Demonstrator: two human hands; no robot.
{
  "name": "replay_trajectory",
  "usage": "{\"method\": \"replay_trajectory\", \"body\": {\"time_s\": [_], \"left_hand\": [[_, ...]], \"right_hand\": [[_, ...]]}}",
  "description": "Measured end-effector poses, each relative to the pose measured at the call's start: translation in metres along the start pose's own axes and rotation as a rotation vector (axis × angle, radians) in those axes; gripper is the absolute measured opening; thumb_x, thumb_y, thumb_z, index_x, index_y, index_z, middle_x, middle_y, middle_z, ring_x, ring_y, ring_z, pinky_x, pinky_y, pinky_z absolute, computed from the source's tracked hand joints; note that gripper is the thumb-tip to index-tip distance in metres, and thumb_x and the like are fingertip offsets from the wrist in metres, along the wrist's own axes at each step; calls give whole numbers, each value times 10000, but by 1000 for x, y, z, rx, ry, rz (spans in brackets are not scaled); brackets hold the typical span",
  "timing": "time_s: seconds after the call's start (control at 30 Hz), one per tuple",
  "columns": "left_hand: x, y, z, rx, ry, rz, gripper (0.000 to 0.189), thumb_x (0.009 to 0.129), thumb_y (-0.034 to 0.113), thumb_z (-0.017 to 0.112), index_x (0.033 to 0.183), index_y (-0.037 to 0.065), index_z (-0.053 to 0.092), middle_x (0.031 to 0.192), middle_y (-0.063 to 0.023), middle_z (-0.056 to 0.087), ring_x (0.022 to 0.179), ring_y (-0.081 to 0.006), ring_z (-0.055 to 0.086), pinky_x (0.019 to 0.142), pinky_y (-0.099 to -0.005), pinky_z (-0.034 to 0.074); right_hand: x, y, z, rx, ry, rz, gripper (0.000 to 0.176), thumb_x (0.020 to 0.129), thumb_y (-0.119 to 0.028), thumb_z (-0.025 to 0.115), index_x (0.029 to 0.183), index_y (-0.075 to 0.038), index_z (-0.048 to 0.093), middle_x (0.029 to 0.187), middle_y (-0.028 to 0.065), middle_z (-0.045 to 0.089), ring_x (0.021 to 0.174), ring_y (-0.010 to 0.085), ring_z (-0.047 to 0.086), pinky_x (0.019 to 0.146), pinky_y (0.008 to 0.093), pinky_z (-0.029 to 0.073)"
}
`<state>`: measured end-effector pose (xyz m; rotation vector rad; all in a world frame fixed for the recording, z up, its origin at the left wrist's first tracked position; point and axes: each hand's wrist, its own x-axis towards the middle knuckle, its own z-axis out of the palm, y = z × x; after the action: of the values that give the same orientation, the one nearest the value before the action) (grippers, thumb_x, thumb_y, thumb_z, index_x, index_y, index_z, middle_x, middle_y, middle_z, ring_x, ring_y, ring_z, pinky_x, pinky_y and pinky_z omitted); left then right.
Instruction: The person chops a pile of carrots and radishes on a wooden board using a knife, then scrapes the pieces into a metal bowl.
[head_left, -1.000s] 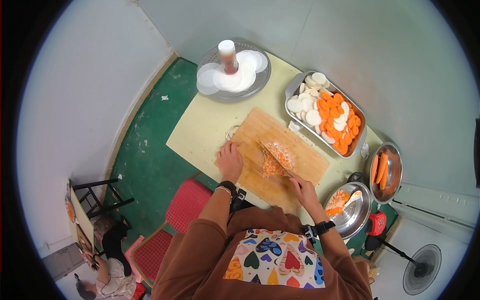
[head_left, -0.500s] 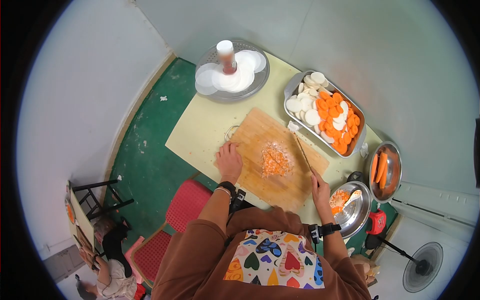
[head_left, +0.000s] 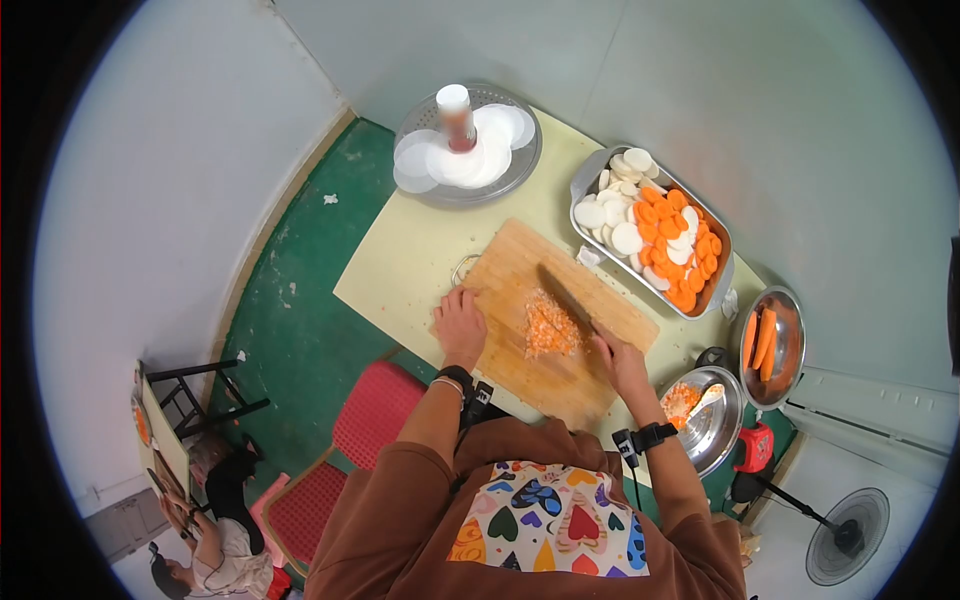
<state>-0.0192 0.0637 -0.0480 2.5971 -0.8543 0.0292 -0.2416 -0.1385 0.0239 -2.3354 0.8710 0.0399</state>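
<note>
My right hand [head_left: 624, 366] is wrapped round the handle of a kitchen knife [head_left: 566, 295], its wide blade slanting up and left along the edge of a pile of finely chopped orange and white bits [head_left: 548, 328]. Under the pile lies a wooden cutting board [head_left: 500, 350]. At the board's left edge rests my left hand [head_left: 461, 328], fingers stretched out and holding nothing; part of the fingers is hard to make out. A metal ring handle [head_left: 463, 269] shows beside the board's left corner.
A metal tray [head_left: 580, 185] holds white and orange slices. Nearby are a bowl [head_left: 795, 310] with carrots, a bowl [head_left: 735, 425] with chopped bits and a spoon, and a perforated pan [head_left: 525, 165] with round white sheets and a bottle [head_left: 458, 128]. Red chair [head_left: 375, 410] at left; another person [head_left: 225, 520] lower left.
My right hand has moved up and left with the knife. The blade has swung from the board's right side to the pile's edge. My left hand stays at the board's edge.
</note>
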Motion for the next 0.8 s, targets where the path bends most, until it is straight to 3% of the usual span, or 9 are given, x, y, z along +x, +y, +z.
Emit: {"method": "replay_trajectory", "body": {"time_s": [0.13,0.33,0.53,0.63,0.8], "left_hand": [[0,0,0,-13,1,4,327,793,119,580,1117,154,555,1178,-57,522,1091,-250,488,882,-403,358],[0,1,0,-44,30,12,326,776,76,561,1097,132,555,1154,-73,521,1077,-276,487,865,-417,355],[1,2,-3,-45,26,11,323,771,80,562,1090,132,556,1147,-76,522,1073,-274,488,860,-417,356],[1,2,-2,-59,43,18,319,773,81,559,1088,132,555,1137,-76,522,1073,-274,487,856,-416,356],[0,1,-2,-53,34,22,311,783,85,557,1092,127,552,1136,-76,520,1069,-273,487,853,-414,356]], "right_hand": [[-14,8,3,-29,-89,-175,340,971,-332,541,1289,-228,606,781,206,665,713,379,649,644,455,510],[15,-10,-5,25,30,-139,347,973,-343,533,1283,-208,611,771,198,667,713,371,648,641,447,506],[57,-26,-6,-123,-64,-203,358,976,-365,517,1271,-188,616,781,186,672,710,366,644,638,450,503],[45,-11,-2,-106,-115,-321,361,975,-362,518,1278,-190,610,833,183,683,751,365,649,662,446,510],[5,-10,-21,-79,-188,-240,351,977,-322,519,1290,-186,599,887,190,686,795,369,651,682,448,514]]}}
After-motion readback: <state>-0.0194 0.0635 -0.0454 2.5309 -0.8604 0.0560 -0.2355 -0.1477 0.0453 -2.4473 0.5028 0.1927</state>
